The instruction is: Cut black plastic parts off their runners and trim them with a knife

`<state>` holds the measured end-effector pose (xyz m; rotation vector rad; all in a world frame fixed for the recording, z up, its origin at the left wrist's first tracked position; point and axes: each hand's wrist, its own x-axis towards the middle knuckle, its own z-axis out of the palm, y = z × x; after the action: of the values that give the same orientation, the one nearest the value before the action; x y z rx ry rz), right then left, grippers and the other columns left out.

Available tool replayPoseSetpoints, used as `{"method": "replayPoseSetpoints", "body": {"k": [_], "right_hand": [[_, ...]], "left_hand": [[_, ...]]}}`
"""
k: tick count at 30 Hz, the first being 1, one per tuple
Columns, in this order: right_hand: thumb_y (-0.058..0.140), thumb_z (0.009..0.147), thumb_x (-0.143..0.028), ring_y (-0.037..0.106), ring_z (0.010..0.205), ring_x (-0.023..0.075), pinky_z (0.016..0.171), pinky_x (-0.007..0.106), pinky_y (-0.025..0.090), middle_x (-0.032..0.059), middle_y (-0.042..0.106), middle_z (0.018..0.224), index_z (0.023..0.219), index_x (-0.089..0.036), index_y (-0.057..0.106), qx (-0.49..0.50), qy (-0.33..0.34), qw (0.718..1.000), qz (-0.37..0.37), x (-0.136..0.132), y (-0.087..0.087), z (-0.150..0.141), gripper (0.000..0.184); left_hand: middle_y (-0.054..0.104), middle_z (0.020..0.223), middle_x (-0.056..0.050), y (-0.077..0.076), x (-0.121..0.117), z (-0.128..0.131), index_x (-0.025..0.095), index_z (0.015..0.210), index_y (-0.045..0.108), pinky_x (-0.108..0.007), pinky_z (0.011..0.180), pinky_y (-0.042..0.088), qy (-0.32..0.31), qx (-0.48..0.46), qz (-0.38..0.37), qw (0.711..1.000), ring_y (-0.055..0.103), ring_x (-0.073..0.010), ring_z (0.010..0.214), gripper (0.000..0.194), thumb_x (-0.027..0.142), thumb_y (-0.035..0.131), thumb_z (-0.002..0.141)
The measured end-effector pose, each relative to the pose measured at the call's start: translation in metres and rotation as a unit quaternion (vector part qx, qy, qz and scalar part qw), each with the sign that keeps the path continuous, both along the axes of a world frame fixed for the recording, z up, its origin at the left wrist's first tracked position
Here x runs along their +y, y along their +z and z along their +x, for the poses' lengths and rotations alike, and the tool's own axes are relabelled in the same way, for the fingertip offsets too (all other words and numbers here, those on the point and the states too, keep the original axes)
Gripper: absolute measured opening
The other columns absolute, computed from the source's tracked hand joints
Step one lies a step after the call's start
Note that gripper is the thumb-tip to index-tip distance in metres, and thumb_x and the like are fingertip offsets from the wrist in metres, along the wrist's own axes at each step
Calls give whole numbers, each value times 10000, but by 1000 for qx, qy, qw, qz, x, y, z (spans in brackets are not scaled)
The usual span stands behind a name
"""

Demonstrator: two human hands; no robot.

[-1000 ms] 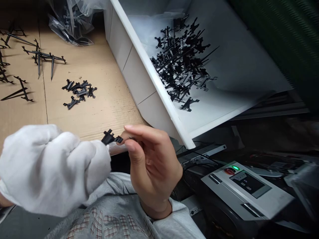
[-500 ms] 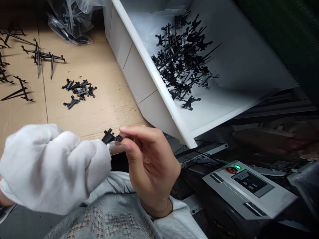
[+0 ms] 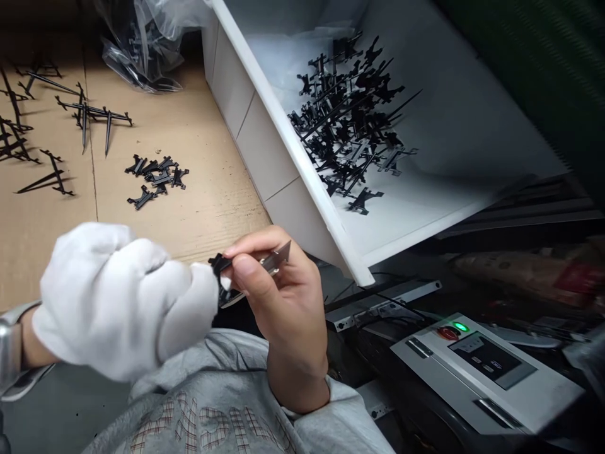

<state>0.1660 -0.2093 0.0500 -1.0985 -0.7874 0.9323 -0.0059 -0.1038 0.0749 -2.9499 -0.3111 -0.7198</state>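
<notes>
My left hand [image 3: 127, 302], in a white glove, is closed around a small black plastic part [image 3: 218, 263], whose end sticks out past the gloved fingertips. My bare right hand [image 3: 288, 302] is closed, with thumb and index fingertip right at that part. Between its fingers lies a small knife [image 3: 278, 257], its flat metal blade pointing up and right; the rest of it is hidden. Beyond my hands, a small heap of similar flat black plastic parts [image 3: 158, 178] lies on the brown table [image 3: 198, 214].
Black spiked pieces [image 3: 94, 112] stand and lie at the table's left. A clear plastic bag [image 3: 142, 50] of parts sits at the back. To the right, a white bin [image 3: 326, 221] holds many black parts [image 3: 354, 120]. A control box [image 3: 486, 372] with a green light is at lower right.
The knife blade now shows in my right hand, which has turned. My left hand has shifted slightly up and right, and the black part is turned differently. The view has shifted a little.
</notes>
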Motion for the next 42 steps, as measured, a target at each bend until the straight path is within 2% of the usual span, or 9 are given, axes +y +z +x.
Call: {"method": "replayPoseSetpoints", "body": {"k": [3,5,9,13,16,19,21,28,42], "right_hand": [[831,1000,-367,721,624,116,594,204,584,-29,755,716,909,-231,758,-15,-13,999,36,0,-5,-1,179],[829,1000,-317,714,617,112,578,192,567,-34,745,702,928,-233,766,-22,-16,999,44,-3,-6,-3,127],[714,1069,-365,721,712,154,642,260,602,16,780,826,1128,-247,815,-25,3,998,52,-15,-6,-4,167],[558,1125,-350,695,871,189,773,322,608,67,808,1043,1415,-266,772,-74,23,996,47,-26,-3,2,370],[548,1132,-283,710,971,212,897,377,611,59,773,1080,1542,-311,695,-148,4,988,45,-29,2,5,437],[591,1131,-284,693,921,219,847,393,611,53,747,1011,1540,-304,699,-242,-28,967,76,-25,7,8,424],[624,1126,-296,681,872,216,802,392,601,51,766,984,1518,-293,718,-299,-27,950,90,-21,9,11,403],[750,1037,-166,710,775,187,720,349,602,47,866,1121,1489,-278,725,-290,-3,948,128,-16,6,12,466],[848,939,-120,762,769,192,684,315,645,26,846,975,1250,-269,803,-209,-10,969,135,-15,6,3,347]], "left_hand": [[615,670,27,4,11,14,258,1040,678,-393,642,339,-21,-39,-76,996,499,-199,595,157,216,528,1021],[712,752,25,8,15,22,250,1077,697,-338,663,421,-28,-77,-206,975,596,-164,649,167,186,544,1052],[770,849,30,14,16,32,225,878,679,-206,713,514,-43,-112,-481,868,690,-100,749,239,123,534,1037],[707,800,26,18,17,34,212,774,654,-187,779,554,-32,-100,-582,807,659,-97,743,241,147,538,975],[688,770,22,23,16,35,216,792,650,-186,688,564,-26,-37,-690,722,645,-101,679,223,256,523,971],[596,677,44,26,13,37,227,762,592,-185,560,513,-9,-7,-758,652,563,-97,568,205,307,529,940],[535,647,57,27,12,36,229,731,551,-178,512,461,-9,-3,-756,655,496,-85,527,216,300,533,934],[560,668,53,24,12,29,209,746,594,-168,548,441,-36,9,-663,748,478,-78,564,278,282,509,1000],[566,642,74,26,11,29,203,748,637,-130,495,420,-34,21,-656,754,485,-55,523,303,294,544,1021]]}}
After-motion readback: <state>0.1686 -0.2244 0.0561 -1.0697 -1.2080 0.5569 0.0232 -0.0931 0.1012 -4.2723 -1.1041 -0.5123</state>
